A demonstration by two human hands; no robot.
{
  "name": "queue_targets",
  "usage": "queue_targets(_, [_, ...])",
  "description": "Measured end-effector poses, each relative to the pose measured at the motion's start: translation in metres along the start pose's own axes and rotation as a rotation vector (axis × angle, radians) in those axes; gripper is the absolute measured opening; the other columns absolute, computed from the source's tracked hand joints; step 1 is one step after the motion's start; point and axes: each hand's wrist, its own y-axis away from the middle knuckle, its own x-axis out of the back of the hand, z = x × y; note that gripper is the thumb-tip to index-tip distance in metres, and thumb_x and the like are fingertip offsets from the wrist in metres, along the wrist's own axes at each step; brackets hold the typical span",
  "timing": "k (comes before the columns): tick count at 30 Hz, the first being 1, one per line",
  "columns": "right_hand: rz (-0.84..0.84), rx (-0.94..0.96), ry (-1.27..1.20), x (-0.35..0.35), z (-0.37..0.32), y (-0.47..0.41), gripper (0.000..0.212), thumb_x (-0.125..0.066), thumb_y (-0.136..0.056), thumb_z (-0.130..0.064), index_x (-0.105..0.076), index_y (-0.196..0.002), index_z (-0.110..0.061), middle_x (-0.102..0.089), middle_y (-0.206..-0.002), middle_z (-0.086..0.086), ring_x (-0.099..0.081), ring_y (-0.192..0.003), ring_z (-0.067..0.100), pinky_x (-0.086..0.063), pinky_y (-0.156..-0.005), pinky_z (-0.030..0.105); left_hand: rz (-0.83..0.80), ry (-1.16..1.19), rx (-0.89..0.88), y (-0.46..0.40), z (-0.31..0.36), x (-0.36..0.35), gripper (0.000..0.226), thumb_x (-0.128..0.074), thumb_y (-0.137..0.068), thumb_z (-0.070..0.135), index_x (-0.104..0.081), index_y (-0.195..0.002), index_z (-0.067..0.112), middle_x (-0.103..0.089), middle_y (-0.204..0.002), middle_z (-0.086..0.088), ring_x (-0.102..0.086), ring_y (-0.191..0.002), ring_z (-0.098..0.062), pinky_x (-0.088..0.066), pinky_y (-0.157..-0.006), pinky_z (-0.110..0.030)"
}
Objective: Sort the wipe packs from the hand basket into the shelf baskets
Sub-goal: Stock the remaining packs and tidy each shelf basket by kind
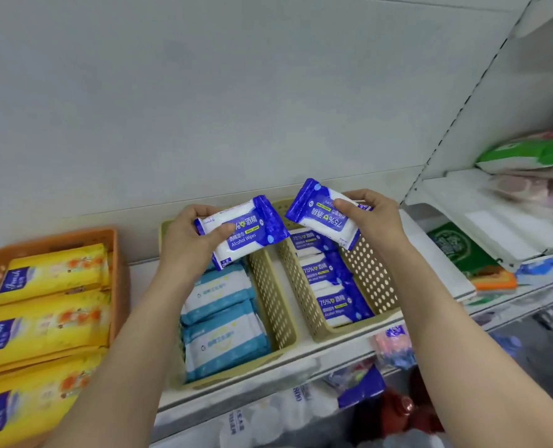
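My left hand (187, 240) grips a blue and white alcohol wipe pack (246, 234) above the middle beige basket (268, 286), which holds light blue wipe packs (220, 318). My right hand (375, 221) grips a second alcohol wipe pack (320, 211), turned upside down, above the back of the right beige basket (368, 276). That basket holds three matching alcohol wipe packs (330, 276) in a row. The hand basket is not clearly in view.
An orange basket (116, 253) at the left holds yellow packs (48, 318). White shelf edge (268, 379) runs below the baskets. Lower shelves show mixed packs (359, 383). To the right, another shelf bay carries a green pack (527, 153) and a green box (459, 250).
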Motion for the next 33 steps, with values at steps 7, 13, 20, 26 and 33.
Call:
queue_targets(7, [-0.077, -0.002, 0.422, -0.014, 0.048, -0.045, 0.028, -0.084, -0.074, -0.036, -0.063, -0.090, -0.028, -0.066, -0.085, -0.016, -0.066, -0.067, -0.002, -0.046, -0.046, 0.013, 0.039, -0.012, 0.079, -0.007, -0.017, -0.007, 0.030, -0.081, -0.078, 0.018, -0.060, -0.098, 0.025, -0.072, -0.095, 0.000, -0.071, -0.073, -0.009, -0.054, -0.056, -0.024])
queue_targets(13, [-0.260, 0.134, 0.581, -0.032, 0.060, -0.082, 0.025, -0.081, -0.077, -0.031, -0.064, -0.094, -0.025, -0.064, -0.091, -0.011, -0.065, -0.081, 0.010, -0.053, -0.065, 0.027, 0.155, -0.012, 0.079, -0.003, -0.016, -0.016, 0.029, -0.081, -0.077, 0.014, -0.060, -0.090, 0.030, -0.072, -0.080, 0.011, -0.069, -0.065, -0.001, -0.051, -0.050, -0.016])
queue_targets(20, [-0.449, 0.454, 1.053, -0.038, 0.084, -0.095, 0.033, -0.070, -0.087, -0.034, -0.070, -0.119, -0.023, -0.057, -0.118, 0.008, -0.043, -0.122, 0.028, -0.042, -0.095, 0.036, 0.212, -0.018, 0.132, 0.000, -0.019, -0.047, 0.030, -0.081, -0.077, 0.018, -0.062, -0.099, 0.023, -0.073, -0.094, 0.000, -0.071, -0.074, -0.011, -0.053, -0.058, -0.029])
queue_targets(26, [-0.443, 0.273, 0.544, -0.037, 0.065, -0.097, 0.028, -0.065, -0.092, -0.031, -0.071, -0.117, -0.019, -0.070, -0.112, -0.005, -0.062, -0.106, 0.011, -0.043, -0.084, 0.017, 0.213, -0.027, 0.143, 0.006, -0.009, -0.073, 0.033, -0.083, -0.075, 0.018, -0.061, -0.100, 0.023, -0.074, -0.094, 0.000, -0.073, -0.076, -0.014, -0.058, -0.061, -0.031])
queue_targets(33, [-0.829, 0.250, 0.295, -0.016, 0.000, -0.090, 0.027, -0.074, -0.082, -0.042, -0.070, -0.109, -0.038, -0.073, -0.106, -0.017, -0.067, -0.100, 0.001, -0.053, -0.089, 0.027, 0.083, -0.048, 0.131, 0.007, 0.006, -0.112, 0.034, -0.084, -0.073, 0.018, -0.061, -0.098, 0.023, -0.075, -0.083, 0.006, -0.072, -0.070, -0.009, -0.055, -0.055, -0.021])
